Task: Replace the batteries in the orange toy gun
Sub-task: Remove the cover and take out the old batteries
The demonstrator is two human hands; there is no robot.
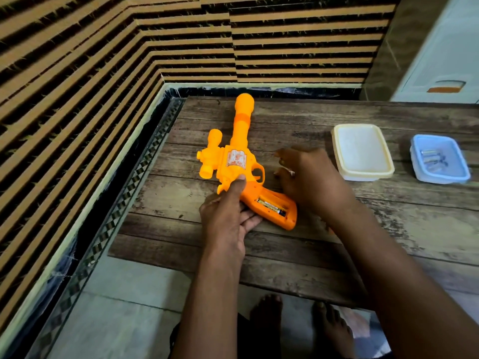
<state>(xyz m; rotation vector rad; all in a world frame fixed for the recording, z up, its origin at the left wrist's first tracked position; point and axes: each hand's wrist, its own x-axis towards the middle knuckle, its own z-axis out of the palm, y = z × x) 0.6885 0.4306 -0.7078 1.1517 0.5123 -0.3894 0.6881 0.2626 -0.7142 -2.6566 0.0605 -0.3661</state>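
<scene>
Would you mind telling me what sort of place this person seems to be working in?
Probably a room in a home: a low wooden table in a corner with striped wall cladding, a tiled floor, and bare feet beneath.

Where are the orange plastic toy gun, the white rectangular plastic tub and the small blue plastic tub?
orange plastic toy gun (241, 130), head view, on its long barrel.
white rectangular plastic tub (360, 150), head view, on its flat top.
small blue plastic tub (456, 161), head view, on its right rim.
</scene>
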